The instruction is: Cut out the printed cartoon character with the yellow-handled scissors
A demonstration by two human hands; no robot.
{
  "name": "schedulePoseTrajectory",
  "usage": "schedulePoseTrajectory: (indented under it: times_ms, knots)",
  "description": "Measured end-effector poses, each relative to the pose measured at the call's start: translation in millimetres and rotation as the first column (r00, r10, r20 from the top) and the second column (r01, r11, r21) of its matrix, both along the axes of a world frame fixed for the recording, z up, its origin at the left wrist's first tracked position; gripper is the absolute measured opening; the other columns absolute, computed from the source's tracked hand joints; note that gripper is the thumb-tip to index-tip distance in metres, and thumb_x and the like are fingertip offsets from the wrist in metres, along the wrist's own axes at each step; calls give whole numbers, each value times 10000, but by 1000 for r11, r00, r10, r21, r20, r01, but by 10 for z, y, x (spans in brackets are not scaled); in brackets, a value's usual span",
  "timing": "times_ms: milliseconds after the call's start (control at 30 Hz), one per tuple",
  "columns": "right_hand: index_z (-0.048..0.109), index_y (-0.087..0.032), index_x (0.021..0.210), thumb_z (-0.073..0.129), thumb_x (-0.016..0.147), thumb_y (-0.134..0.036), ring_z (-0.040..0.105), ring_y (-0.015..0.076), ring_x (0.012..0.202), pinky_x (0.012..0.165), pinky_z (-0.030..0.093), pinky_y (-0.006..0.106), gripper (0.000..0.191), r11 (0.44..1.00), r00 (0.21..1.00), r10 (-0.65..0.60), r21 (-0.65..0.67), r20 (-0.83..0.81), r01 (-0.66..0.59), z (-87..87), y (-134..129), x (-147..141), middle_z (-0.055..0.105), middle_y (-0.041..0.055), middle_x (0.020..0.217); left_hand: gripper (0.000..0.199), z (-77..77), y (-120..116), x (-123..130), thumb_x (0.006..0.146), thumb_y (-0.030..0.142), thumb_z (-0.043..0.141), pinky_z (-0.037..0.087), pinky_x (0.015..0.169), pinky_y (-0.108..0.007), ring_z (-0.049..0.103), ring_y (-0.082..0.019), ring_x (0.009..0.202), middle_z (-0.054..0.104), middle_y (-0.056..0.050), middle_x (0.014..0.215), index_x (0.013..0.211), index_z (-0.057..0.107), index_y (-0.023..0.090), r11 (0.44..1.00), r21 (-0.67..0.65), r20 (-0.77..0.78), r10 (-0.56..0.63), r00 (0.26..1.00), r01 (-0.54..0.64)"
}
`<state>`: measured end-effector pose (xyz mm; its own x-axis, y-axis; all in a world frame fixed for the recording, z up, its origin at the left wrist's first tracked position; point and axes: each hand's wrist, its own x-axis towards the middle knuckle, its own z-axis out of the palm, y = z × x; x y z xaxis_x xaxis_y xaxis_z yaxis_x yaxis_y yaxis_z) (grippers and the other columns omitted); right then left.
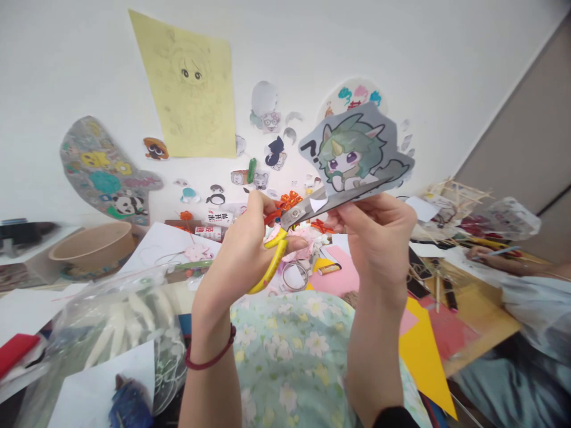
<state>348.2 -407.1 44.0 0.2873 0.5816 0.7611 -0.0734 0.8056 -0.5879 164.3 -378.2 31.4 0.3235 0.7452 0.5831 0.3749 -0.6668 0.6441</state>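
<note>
My left hand (250, 249) is closed round the handles of a pair of scissors (274, 261), which have yellow and orange-red grips. Their metal blades point up to the right and are spread around the lower edge of a paper cutout (357, 151). It shows a green-haired cartoon character with a horn and a question mark on a grey ground. My right hand (375, 232) pinches the cutout's bottom edge between thumb and fingers, holding it upright before the wall. A small white flap of paper (319, 205) shows at the blades.
A yellow drawing (196, 89) and several stickers cover the wall. A tan bowl (96, 244) stands left, near a plastic bag (125, 327). Tape (295, 275), a glue stick (330, 269) and coloured paper lie on the table. A co-worker's hand (484, 254) holds a pen at right.
</note>
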Motion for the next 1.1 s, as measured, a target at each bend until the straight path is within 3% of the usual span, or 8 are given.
schedulePoseTrajectory:
  times_ms: [500,1100]
  knots:
    - [785,-219,783,761,763,-128,669,93,507,486,566,201,96,1000,1000,-3,21,-4,3,4,11,41,730,-43,615,587,32,-27,-17,760,630,741,389,703,-313,475,-142,766,504,28,911,972,346,250,999,-42,-42,-5,999,3]
    - [768,-245,798,777,786,-193,672,92,529,488,554,213,55,999,1000,-1,48,16,0,-16,24,59,740,-49,662,627,2,3,-20,750,725,691,386,650,-310,465,-136,710,494,36,856,959,339,249,999,-41,-41,-31,999,29]
